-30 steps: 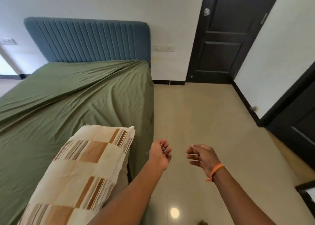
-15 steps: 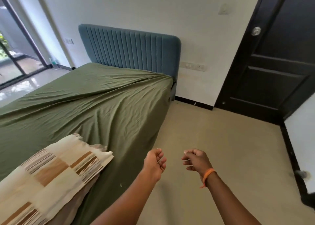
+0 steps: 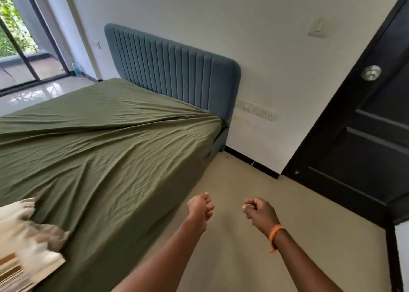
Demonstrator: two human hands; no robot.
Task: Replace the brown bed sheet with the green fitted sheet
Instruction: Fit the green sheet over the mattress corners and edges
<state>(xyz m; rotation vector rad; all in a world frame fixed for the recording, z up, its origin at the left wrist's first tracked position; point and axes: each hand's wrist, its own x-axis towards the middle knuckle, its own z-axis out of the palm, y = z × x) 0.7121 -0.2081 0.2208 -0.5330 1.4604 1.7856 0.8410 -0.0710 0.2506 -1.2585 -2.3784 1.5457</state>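
Our view had swung left, sliding the pillow (image 3: 26,243) to the near-left edge. The green fitted sheet (image 3: 106,141) covered the bed, wrinkled toward the far-right corner. Our left hand (image 3: 200,209) and right hand (image 3: 260,213) hung curled and empty over the floor; smoothing seemingly came next.

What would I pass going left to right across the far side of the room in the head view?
Glass door → blue headboard → wall sockets → wall switch → dark door's round knob.

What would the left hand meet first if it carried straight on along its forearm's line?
Probably the side of the green sheet near the headboard corner; the left hand is over bare floor, though depth is unclear.
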